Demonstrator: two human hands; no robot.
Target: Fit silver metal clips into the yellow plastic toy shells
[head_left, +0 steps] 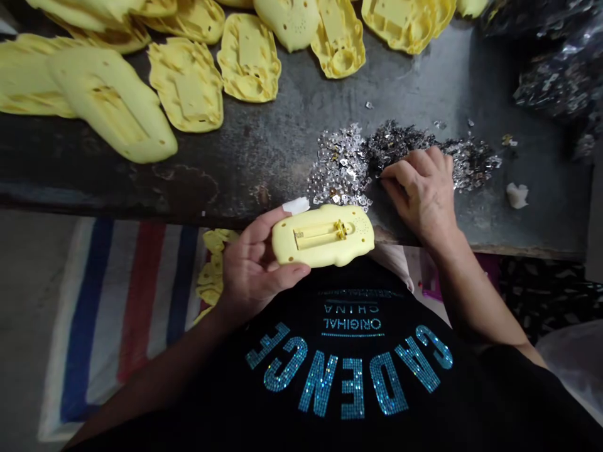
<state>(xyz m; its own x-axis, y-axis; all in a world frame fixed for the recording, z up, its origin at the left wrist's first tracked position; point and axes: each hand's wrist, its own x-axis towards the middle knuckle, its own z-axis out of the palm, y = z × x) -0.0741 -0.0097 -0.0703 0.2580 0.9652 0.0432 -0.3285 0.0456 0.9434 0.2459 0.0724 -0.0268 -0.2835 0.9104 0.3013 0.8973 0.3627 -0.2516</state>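
your left hand (pixel 249 263) grasps a yellow plastic shell (pixel 323 237), slotted face up, by the near edge of the dark bench (pixel 292 138). your right hand (pixel 421 191) curls its fingers at a pile of small metal pieces (pixel 342 163); whether they pinch one, i cannot tell.

Looks plastic, smooth and matt on the battery-compartment casing (pixel 323 235), metallic, glossy on the small tabs (pixel 346 160), scuffed on the tabletop (pixel 292 135).
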